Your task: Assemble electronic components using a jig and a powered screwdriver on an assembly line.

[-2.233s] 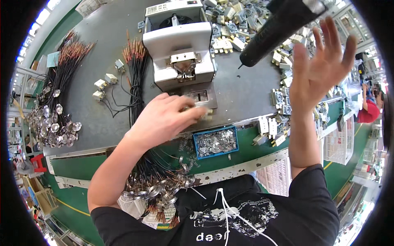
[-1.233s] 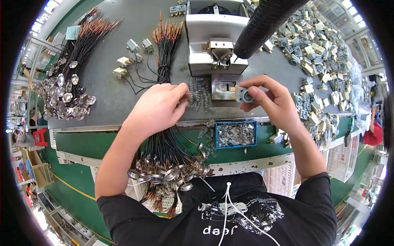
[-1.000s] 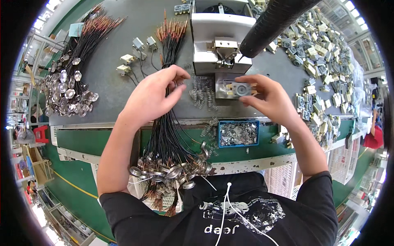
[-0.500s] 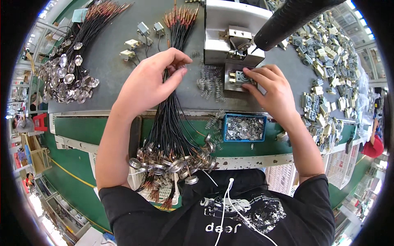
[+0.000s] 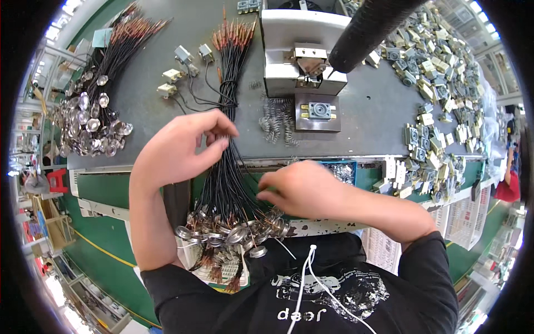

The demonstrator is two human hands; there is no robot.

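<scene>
My left hand (image 5: 183,147) hovers over the bundle of black wires (image 5: 225,172), its thumb and fingers curled close together. Whether a small part sits between the fingertips cannot be made out. My right hand (image 5: 306,189), slightly smeared by motion, is over the bench's front edge, thumb and forefinger apart beside the wires; nothing shows in it. Round metal caps (image 5: 239,234) hang at the wires' lower ends, near my body. A small grey switch housing (image 5: 319,111) with brass terminals lies on a metal block (image 5: 317,127), touched by neither hand.
Coil springs (image 5: 278,119) lie left of the block. Behind it stands a metal press fixture (image 5: 306,25), with a black cylindrical tool (image 5: 367,36) slanting above. Switch housings (image 5: 428,72) heap at right. A second capped wire bundle (image 5: 94,119) lies left. A blue tray (image 5: 347,171) is partly hidden.
My right hand has left the switch housing on the block and swung left and nearer, toward the wires. My left hand has drawn a little nearer and left.
</scene>
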